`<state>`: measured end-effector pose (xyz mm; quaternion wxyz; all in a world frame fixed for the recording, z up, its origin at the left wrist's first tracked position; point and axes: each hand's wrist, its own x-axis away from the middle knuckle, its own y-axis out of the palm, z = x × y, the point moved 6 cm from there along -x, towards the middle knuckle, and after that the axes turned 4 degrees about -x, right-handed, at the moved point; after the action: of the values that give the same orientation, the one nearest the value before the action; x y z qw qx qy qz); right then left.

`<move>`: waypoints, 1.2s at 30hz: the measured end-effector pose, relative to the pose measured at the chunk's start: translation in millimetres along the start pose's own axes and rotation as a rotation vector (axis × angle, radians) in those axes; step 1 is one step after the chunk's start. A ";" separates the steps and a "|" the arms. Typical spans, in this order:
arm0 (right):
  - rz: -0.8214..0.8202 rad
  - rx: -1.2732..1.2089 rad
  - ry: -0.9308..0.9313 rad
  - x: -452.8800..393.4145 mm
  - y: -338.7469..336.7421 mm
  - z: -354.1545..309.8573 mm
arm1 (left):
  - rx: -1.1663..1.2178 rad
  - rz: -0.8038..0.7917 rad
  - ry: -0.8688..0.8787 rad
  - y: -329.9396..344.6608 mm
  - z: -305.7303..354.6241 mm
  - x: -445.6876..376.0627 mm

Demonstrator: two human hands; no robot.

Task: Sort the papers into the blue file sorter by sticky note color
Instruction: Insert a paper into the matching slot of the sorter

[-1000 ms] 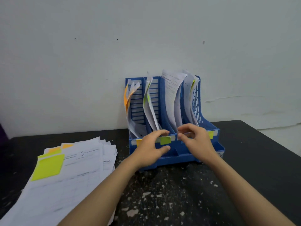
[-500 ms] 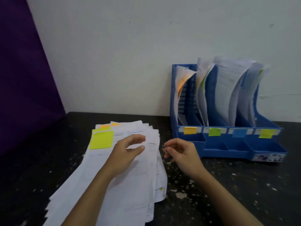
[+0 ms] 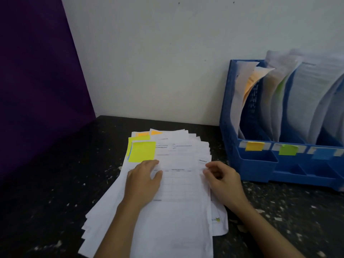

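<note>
A fanned stack of white papers lies on the black table. The top sheet carries a yellow sticky note at its upper left, and orange notes peek out from sheets beneath. My left hand rests flat on the top sheet just below the yellow note, holding nothing. My right hand curls its fingertips at the sheet's right edge; whether they pinch it is unclear. The blue file sorter stands at the right, its slots holding papers and labelled orange, green and blue.
A purple panel closes off the left side and a white wall stands behind. The speckled black table extends to the right in front of the sorter. The sorter's right end is cut off by the frame.
Both hands left the sorter's front and moved left to the paper stack. The left hand has come down flat onto the top sheet and the right hand has reached its right edge.
</note>
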<state>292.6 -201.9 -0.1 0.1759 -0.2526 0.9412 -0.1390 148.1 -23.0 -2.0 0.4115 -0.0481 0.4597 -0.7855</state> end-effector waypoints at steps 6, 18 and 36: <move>-0.041 -0.112 0.080 0.0 1.3 4.3 | 0.270 -0.028 -0.088 -6.4 0.7 0.0; -0.132 -0.499 0.121 2.5 -4.7 2.9 | 0.493 0.272 -0.281 -27.2 -18.8 -4.3; -0.103 -0.471 0.124 -2.6 -30.7 -23.8 | 0.911 -0.093 -0.240 -16.4 15.9 3.8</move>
<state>298.2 -222.0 32.7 0.0471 -0.3252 0.9426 0.0601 142.9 -32.6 18.4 0.4054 0.0266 0.0149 -0.9136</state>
